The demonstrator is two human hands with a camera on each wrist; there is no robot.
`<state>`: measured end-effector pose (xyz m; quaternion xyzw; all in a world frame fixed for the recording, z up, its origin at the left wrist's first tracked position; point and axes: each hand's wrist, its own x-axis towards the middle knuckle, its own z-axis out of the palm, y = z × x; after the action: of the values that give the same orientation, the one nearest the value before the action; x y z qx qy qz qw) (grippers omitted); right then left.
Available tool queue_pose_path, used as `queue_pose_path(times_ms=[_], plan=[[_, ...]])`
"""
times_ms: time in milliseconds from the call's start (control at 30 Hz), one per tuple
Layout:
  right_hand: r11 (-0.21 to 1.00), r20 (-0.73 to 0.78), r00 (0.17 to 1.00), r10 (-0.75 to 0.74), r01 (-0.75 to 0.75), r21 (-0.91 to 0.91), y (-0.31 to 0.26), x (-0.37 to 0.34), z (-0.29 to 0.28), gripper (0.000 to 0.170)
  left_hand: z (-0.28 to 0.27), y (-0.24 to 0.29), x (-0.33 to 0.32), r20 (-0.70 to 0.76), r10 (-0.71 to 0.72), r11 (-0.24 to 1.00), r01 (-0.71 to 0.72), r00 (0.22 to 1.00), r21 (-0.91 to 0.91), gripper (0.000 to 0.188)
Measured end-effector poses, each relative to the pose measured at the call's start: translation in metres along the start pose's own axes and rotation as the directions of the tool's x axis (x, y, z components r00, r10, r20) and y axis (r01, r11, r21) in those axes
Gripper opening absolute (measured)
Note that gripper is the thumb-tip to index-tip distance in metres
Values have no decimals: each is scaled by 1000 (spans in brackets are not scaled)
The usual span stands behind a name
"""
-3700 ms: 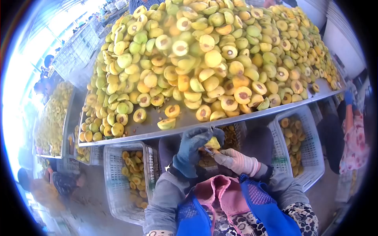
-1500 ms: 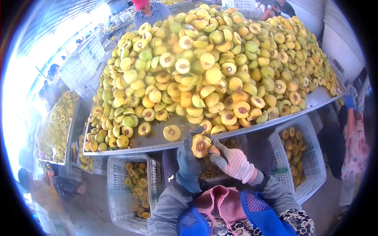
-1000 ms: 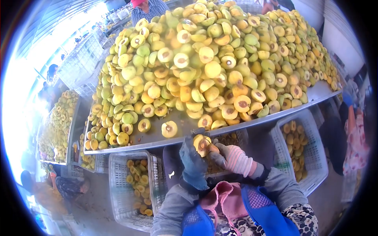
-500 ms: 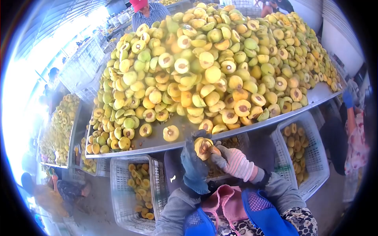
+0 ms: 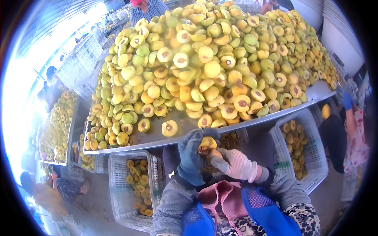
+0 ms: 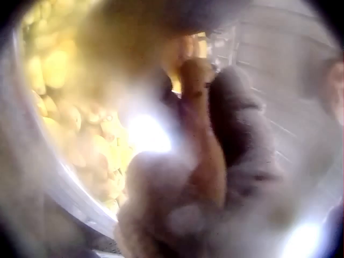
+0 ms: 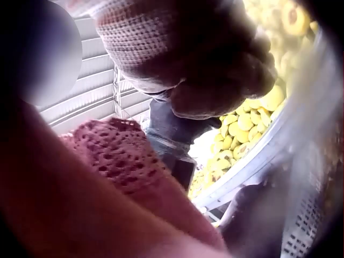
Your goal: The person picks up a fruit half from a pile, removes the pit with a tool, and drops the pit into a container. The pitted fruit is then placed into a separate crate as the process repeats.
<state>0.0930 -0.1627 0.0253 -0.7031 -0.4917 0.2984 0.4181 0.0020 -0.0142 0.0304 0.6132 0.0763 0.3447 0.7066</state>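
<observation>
In the head view my left hand [image 5: 191,157], in a blue-grey glove, holds a yellow peach half [image 5: 208,143] above my lap, just in front of the metal table's edge. Its fingers curl over the fruit and hide part of it. My right hand [image 5: 239,165], in a pale striped glove with grey fingertips, meets the peach half from the right. The left wrist view shows gloved fingers [image 6: 242,129] around the tan handle of a small tool [image 6: 207,150]; its working end is hidden. In the right wrist view the right glove [image 7: 177,59] is dark and curled.
A large heap of halved peaches [image 5: 220,67] covers the metal table [image 5: 157,129]. White crates of peach halves stand to my left [image 5: 118,185] and right [image 5: 315,153]. Another person's blue-gloved hand [image 5: 347,100] is at far right; a person in a red hat stands behind the heap.
Half a second ago the peach half's cut face showed; now the left fingers close over it and the fruit is turned. A peach half at the table's front edge 3.7 seconds ago is gone.
</observation>
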Motion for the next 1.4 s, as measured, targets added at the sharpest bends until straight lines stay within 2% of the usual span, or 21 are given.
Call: queue_pose_path(times_ms=[67, 133, 200, 233, 367, 467, 500, 533, 600, 667, 767, 867, 933, 967, 1033, 1100, 1133, 1200, 1233, 1367, 1400], plan=[[915, 126, 990, 70, -114, 387, -5, -3, 2, 48, -10, 5, 7, 145, -211, 946, 239, 967, -217, 26], [936, 150, 983, 109, -152, 318, -5, -2, 1, 49, -12, 3, 8, 172, -290, 916, 325, 941, -233, 27], [973, 36, 993, 109, -99, -210, -1, 8, -10, 48, -2, -2, 7, 33, -339, 922, 339, 940, -185, 27], [956, 67, 987, 143, -121, -268, 4, 10, -10, 45, 2, -3, 5, 18, -268, 947, 267, 963, -178, 26], [885, 79, 997, 4, -40, 464, 28, 0, 21, 49, 0, -7, -1, -3, -310, 917, 299, 951, -264, 25], [945, 109, 987, 116, -76, -317, 21, 10, -2, 44, 0, -27, -10, -77, -241, 956, 224, 967, -189, 25], [921, 154, 957, 247, -182, -344, 9, 14, -8, 44, -1, -29, -12, -90, -226, 969, 214, 970, -122, 25], [974, 205, 952, 227, -223, -43, 13, 11, -5, 44, -1, -32, -12, -106, -204, 978, 199, 973, -56, 25], [793, 282, 948, 147, -284, 539, 24, 1, 6, 46, -12, -35, -5, 152, -221, 915, 259, 963, -310, 24], [744, 424, 881, 208, -424, 516, 27, -3, 0, 40, -16, -33, -2, 290, -279, 853, 375, 915, -362, 24], [830, 395, 914, 90, -288, 478, 36, 1, -4, 36, -16, -29, -1, 332, -386, 865, 463, 861, -194, 26], [600, 427, 897, 115, -405, 690, 22, -3, 0, 36, -11, -26, -7, 332, -343, 704, 475, 879, -528, 27], [728, 595, 799, 88, -460, 509, 47, 9, 17, 45, -24, -28, 1, 118, -17, 956, 51, 993, -290, 30], [831, 547, 825, 142, -399, 388, 49, 8, 19, 50, -27, -18, -9, -179, -56, 978, 18, 982, -208, 32], [935, 463, 859, 217, -320, 155, 48, 11, 17, 56, -63, -8, -33, -544, -6, 989, 84, 839, 119, 31], [958, 377, 884, 275, -284, -34, 78, 17, 6, 59, -174, -21, -74, -616, 11, 908, 251, 788, 336, 29], [926, 366, 858, 361, -282, -251, 97, 17, 5, 57, -220, -25, -93, -633, -56, 883, 334, 772, 329, 33], [723, 285, 811, 511, -227, -652, 124, 24, 2, 54, -232, -16, -81, -578, 225, 558, 382, 784, 736, 42], [739, 261, 826, 500, -250, -626, 128, 26, 3, 53, -234, -12, -75, -501, 341, 327, 400, 795, 856, 47], [822, 189, 897, 399, -259, -508, 112, 27, 2, 47, -191, -39, 24, -200, 119, 289, 159, 973, 944, 65], [848, 177, 917, 358, -240, -473, 107, 27, 4, 46, -180, -44, 45, -232, -61, 297, 240, 971, 924, 69]])
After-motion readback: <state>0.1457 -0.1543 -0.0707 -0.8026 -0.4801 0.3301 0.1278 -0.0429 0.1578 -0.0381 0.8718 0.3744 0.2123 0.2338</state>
